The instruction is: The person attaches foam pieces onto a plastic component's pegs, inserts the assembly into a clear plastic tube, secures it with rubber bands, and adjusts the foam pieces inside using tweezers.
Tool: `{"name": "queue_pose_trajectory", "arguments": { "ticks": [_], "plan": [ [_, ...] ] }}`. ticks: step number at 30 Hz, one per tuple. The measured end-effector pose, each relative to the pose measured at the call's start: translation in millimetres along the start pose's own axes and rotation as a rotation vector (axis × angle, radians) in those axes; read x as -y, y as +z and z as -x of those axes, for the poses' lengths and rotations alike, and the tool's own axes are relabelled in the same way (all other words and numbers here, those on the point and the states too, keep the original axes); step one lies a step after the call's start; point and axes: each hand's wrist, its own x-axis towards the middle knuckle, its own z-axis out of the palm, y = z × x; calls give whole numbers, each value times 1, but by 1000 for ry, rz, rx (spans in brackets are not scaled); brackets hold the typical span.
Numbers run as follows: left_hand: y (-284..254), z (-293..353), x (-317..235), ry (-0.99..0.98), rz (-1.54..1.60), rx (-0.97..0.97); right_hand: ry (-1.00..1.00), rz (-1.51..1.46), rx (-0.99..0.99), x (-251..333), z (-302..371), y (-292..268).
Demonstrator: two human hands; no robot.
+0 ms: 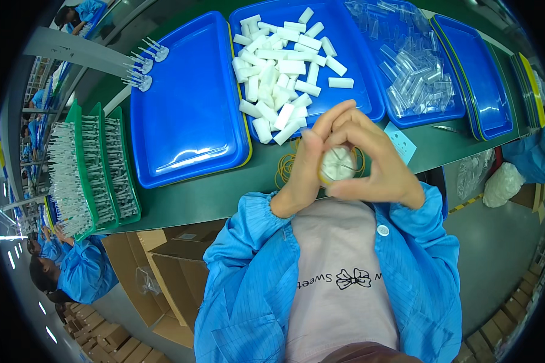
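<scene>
Between my two hands is a round bundle of white pieces (338,164), seen end-on, with a yellowish edge along its lower side. My left hand (304,172) presses against the bundle's left side, thumb and fingers pointing up. Curled around the right side is my right hand (378,160), its fingertips meeting the left hand's above the bundle. Yellow rubber bands (283,167) lie on the green table just beyond and beside my hands. Farther off, a blue tray (360,91) holds many loose white blocks (284,66), some close to my fingers.
At left stands another blue tray (191,109), beside green racks (103,169) of thin white parts. Clear plastic pieces (418,78) fill a tray at right, near a light blue card (401,144). Stacked trays (475,78) stand beyond. Open cardboard boxes (169,278) sit below the table edge.
</scene>
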Motion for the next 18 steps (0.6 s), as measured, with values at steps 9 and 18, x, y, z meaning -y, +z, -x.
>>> {"name": "queue_pose_trajectory", "arguments": {
  "ticks": [9, 18],
  "plan": [
    [-18, -16, -29, -536, 732, 86, 264, 137, -671, -39, 75, -55],
    [-20, -12, -15, -481, 831, 82, 536, 965, -636, -99, 156, -119]
  ]
}}
